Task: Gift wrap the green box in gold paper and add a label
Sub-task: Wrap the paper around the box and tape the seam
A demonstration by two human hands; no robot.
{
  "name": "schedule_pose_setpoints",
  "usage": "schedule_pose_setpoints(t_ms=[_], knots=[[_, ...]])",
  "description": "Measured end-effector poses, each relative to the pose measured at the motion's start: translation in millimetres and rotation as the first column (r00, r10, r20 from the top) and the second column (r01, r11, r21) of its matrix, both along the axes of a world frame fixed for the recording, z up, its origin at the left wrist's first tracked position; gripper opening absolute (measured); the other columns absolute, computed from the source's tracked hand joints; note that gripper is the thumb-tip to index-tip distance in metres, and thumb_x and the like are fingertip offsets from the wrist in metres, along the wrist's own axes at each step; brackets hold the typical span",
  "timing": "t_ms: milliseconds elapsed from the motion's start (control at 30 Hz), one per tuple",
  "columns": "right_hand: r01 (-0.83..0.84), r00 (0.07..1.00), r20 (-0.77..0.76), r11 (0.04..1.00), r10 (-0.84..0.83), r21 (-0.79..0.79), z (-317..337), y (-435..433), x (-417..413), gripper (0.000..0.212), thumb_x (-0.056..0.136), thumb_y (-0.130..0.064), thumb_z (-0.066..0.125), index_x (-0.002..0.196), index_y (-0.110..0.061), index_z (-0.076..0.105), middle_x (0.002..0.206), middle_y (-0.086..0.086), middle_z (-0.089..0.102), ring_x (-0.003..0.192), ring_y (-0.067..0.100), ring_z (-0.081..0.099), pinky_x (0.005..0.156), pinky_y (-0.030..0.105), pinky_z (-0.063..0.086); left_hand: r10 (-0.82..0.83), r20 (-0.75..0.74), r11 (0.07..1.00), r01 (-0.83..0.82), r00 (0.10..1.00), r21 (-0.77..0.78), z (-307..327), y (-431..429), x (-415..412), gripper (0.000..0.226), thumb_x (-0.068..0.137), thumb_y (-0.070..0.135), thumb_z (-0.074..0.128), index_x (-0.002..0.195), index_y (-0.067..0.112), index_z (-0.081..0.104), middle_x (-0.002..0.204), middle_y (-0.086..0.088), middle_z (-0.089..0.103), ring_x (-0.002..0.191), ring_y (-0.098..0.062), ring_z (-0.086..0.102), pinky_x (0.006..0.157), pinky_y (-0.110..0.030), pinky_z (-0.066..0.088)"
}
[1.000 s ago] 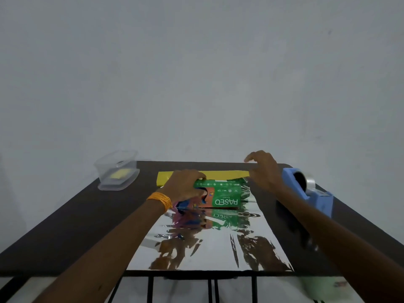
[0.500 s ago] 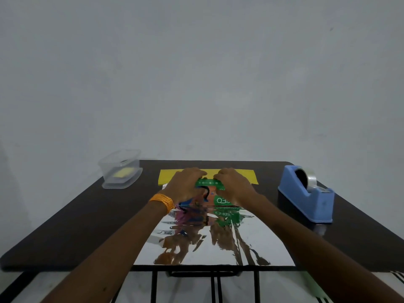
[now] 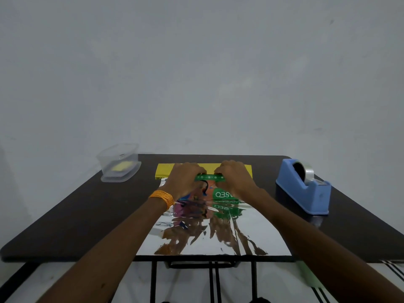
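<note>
Head view, read from left to right. At the far left of the dark table [image 3: 83, 217] stands a clear plastic tub [image 3: 119, 165] with something yellow inside; we cannot tell what. Next comes the left hand [image 3: 185, 182], an orange band [image 3: 162, 197] at its wrist, its fingers curled over the far left edge of the green box [image 3: 208, 189]. The box lies flat on the far part of the wrapping sheet [image 3: 218, 237], whose mirror-like face is up. A yellow-gold strip [image 3: 162, 171] shows just beyond the box, apparently the sheet's far edge turned over. The right hand [image 3: 236, 180] mirrors the left, fingers curled over the far right edge, so both hands grip the box. Well apart at the right stands a blue tape dispenser [image 3: 303, 189] with a roll loaded.

We judge the box to be light, stiff card that will slide readily on the slick sheet. It is best held by its edges, as shown, rather than pressed on its broad face. We judge the sheet thin, easily creased and liable to tear at corners. We would take it by its near edge with both hands and draw it evenly over the box.
</note>
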State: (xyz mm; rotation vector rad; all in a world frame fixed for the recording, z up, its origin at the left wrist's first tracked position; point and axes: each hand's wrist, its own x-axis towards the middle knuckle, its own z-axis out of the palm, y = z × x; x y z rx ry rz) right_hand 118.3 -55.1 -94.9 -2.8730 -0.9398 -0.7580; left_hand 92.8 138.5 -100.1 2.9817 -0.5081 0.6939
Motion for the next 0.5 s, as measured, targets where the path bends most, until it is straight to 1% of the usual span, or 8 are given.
schedule_pose_setpoints(t_ms=[100,200,267,333,400,500], knots=[[0.018,0.999,0.029,1.000,-0.018,-0.001,1,0,-3,0.028,0.087,-0.041,0.070,0.110,-0.025,0.071,0.104,0.001,0.065,0.101,0.024,0.059,0.086,0.037,0.039,0.029,0.040,0.999,-0.030,0.999,0.020,-1,-1,-1,0.038,0.090,0.043,0.065,0.126,0.030,0.063,0.122,0.005,0.066,0.113,-0.021,0.059,0.095,-0.041,0.044],[0.022,0.999,0.029,1.000,-0.022,0.011,1,0,-1,0.026,0.086,-0.039,0.070,0.107,-0.024,0.072,0.101,0.000,0.064,0.101,0.024,0.057,0.086,0.035,0.037,0.051,0.049,0.999,-0.052,0.998,0.014,-3,-2,3,0.039,0.089,0.044,0.065,0.126,0.031,0.063,0.122,0.007,0.066,0.113,-0.020,0.059,0.092,-0.040,0.041],[0.021,1.000,-0.002,1.000,-0.021,0.022,0,1,5,0.026,0.086,-0.037,0.070,0.106,-0.021,0.071,0.100,0.002,0.064,0.101,0.025,0.055,0.084,0.034,0.036,0.070,0.043,0.997,-0.071,0.997,0.017,-5,-3,8,0.038,0.089,0.043,0.064,0.126,0.032,0.063,0.122,0.007,0.066,0.113,-0.021,0.059,0.093,-0.040,0.041],[0.031,0.999,-0.043,0.998,-0.029,0.048,-1,4,13,0.028,0.086,-0.034,0.071,0.110,-0.018,0.070,0.103,0.005,0.063,0.103,0.026,0.055,0.083,0.034,0.040,0.082,0.040,0.997,-0.082,0.996,0.013,-7,-3,18,0.037,0.090,0.040,0.064,0.125,0.031,0.063,0.121,0.005,0.066,0.113,-0.022,0.059,0.093,-0.040,0.043],[0.047,0.995,-0.094,0.995,-0.039,0.084,-1,6,22,0.032,0.087,-0.032,0.072,0.115,-0.016,0.069,0.107,0.006,0.061,0.107,0.026,0.056,0.082,0.036,0.044,0.080,0.021,0.997,-0.079,0.997,-0.020,-8,-3,28,0.036,0.089,0.038,0.064,0.124,0.030,0.064,0.119,0.004,0.067,0.111,-0.023,0.060,0.093,-0.041,0.045],[0.059,0.990,-0.136,0.993,-0.045,0.105,-1,9,34,0.033,0.088,-0.030,0.072,0.117,-0.015,0.068,0.110,0.006,0.059,0.110,0.026,0.055,0.080,0.036,0.046,0.080,0.026,0.995,-0.078,0.996,-0.059,-11,-3,41,0.034,0.089,0.037,0.065,0.122,0.029,0.065,0.116,0.003,0.068,0.109,-0.023,0.061,0.093,-0.041,0.045]])
